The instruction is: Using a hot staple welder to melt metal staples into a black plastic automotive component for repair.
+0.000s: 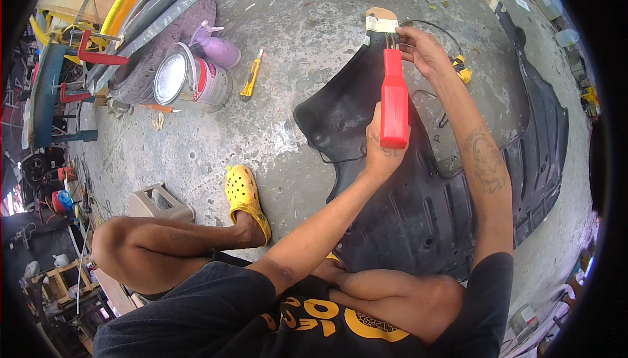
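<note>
A red gun-shaped tool (394, 86) with thin metal prongs is gripped in my left hand (383, 152). Its prongs point away from me, at the far left tip of a large black plastic panel (399, 207). Around that tip is a pale strip (381, 24), with a tan rounded end (383, 13) beyond it. My right hand (425, 54) comes in from the right, fingers bent and closed by the prongs and the edge of the strip. Whatever is between those fingertips is too small to make out. The panel lies flat on the concrete floor, partly under my arms.
A yellow-and-black object (462, 70) with a dark cable lies beyond my right hand. At left are a yellow cutter knife (250, 77), a paint can (196, 80), a purple spray bottle (219, 47), a tire (147, 70) and a low stool (160, 202). Plastic jugs (549, 5) line the far right.
</note>
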Demonstrator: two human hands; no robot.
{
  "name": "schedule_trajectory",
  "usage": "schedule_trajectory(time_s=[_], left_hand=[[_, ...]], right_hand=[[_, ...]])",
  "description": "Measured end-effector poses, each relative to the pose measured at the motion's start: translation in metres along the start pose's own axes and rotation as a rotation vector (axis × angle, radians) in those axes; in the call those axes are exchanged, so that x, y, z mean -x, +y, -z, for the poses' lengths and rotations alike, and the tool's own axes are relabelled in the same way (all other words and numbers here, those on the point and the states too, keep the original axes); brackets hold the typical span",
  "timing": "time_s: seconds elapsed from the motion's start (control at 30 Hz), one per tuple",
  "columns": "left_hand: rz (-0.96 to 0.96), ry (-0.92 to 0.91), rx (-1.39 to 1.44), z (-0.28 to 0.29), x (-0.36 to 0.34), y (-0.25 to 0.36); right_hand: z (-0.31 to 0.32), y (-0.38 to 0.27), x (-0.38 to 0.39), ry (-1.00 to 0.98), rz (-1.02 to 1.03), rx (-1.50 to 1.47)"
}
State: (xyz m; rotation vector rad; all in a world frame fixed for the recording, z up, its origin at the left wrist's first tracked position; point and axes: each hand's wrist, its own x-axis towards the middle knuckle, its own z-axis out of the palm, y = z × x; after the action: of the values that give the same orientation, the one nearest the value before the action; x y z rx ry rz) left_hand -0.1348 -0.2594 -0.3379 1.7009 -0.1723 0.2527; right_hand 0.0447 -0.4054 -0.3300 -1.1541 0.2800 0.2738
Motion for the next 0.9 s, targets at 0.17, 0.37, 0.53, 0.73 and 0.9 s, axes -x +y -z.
schedule_trajectory(time_s=[0.17, 0.37, 0.53, 0.73, 0.9], left_hand=[[0.007, -0.005, 0.015, 0.0007, -0.0005, 0.0003], [0.008, -0.002, 0.015, 0.0010, -0.0011, 0.0014], [-0.019, 0.005, -0.021, 0.0015, -0.0011, 0.0020], [0.009, -0.008, -0.009, 0.0017, -0.0008, 0.0011], [-0.018, -0.009, 0.032, 0.0031, 0.0002, -0.0006]], right_hand=[[-0.0009, 0.0002, -0.0016, 0.010, -0.004, -0.004], [-0.0021, -0.0014, 0.0002, 0.018, -0.006, 0.006], [-0.0017, -0.0010, 0.0007, 0.007, 0.004, 0.007], [-0.0024, -0.0020, 0.0017, 0.019, 0.012, 0.028], [-0.0062, -0.0023, 0.0028, 0.033, 0.008, 0.017]])
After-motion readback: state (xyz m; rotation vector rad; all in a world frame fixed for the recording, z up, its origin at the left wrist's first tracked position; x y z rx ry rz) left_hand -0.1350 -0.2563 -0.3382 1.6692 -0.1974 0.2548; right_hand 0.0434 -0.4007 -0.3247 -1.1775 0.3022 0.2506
